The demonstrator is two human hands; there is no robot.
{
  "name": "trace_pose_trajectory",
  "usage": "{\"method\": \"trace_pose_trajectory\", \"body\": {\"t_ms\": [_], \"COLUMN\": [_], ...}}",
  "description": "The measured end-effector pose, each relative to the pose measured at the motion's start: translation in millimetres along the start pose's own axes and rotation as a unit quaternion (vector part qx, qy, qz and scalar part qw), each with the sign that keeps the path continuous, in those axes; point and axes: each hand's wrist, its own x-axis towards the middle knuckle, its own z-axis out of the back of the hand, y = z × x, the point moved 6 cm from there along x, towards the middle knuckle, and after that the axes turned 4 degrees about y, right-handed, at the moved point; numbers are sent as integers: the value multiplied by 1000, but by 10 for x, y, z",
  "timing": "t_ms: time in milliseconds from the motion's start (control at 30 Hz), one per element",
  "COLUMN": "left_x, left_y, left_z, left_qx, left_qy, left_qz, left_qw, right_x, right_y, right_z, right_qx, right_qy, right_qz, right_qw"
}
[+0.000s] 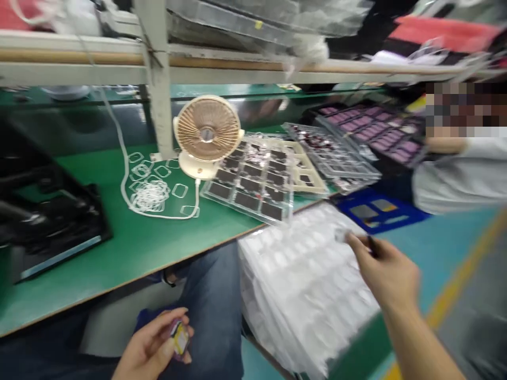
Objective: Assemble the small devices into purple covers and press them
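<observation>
My left hand (152, 345) rests low over my lap, fingers curled round a small purple and yellow part (179, 336). My right hand (382, 272) reaches out over a stack of white moulded trays (301, 279) beside my knee. Its fingers are pinched on a thin dark tool (371, 245), and the fingertips touch the top tray's far edge. The picture is smeared by motion.
A green bench (130, 243) carries a small beige fan (206, 134), a coiled white cable (150, 196), a clear tray of dark parts (253, 182) and more trays (332, 150). A black frame (43, 211) sits at left. Another person's sleeve (459, 177) is at right, a blue bin (376, 211) below.
</observation>
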Motion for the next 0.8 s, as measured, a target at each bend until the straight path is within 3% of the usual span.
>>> {"method": "trace_pose_trajectory", "body": {"t_ms": [33, 67, 100, 133, 200, 267, 333, 400, 500, 567, 600, 667, 733, 800], "left_x": [19, 34, 44, 47, 29, -25, -113, -216, -339, -387, -402, -419, -423, -426], "left_y": [-62, -123, -181, -234, -336, -437, -531, -606, -661, -684, -696, -722, -740, -757], "left_z": [-69, -142, -210, -264, -300, -222, -71, 101, 282, 329, 340, 362, 413, 496], "left_qx": [15, 34, 53, 67, 74, 64, 51, 35, 0, -18, -23, -28, -29, -19], "left_qy": [23, 48, 73, 94, 113, 99, 75, 55, 56, 73, 81, 84, 65, 26], "left_qz": [-16, -31, -42, -49, -61, -78, -101, -122, -130, -131, -134, -142, -151, -171], "left_qw": [999, 998, 995, 992, 989, 990, 991, 990, 990, 988, 987, 986, 986, 985], "right_x": [-352, -718, -1093, -1466, -2121, -2589, -2873, -3051, -3259, -3347, -3362, -3310, -3202, -3145], "right_y": [150, 337, 562, 820, 1385, 1889, 2248, 2451, 2564, 2593, 2611, 2656, 2715, 2781], "right_z": [-9, -103, -274, -446, -724, -980, -1193, -1350, -1485, -1509, -1501, -1444, -1297, -1059], "right_qx": [38, 88, 141, 200, 304, 369, 426, 478, 510, 507, 507, 521, 531, 515], "right_qy": [-16, 15, 93, 162, 240, 318, 404, 500, 635, 686, 695, 669, 592, 483], "right_qz": [47, 91, 126, 153, 201, 214, 194, 148, 54, 10, 2, 26, 121, 266], "right_qw": [998, 992, 978, 954, 900, 847, 786, 707, 578, 522, 509, 529, 595, 657]}}
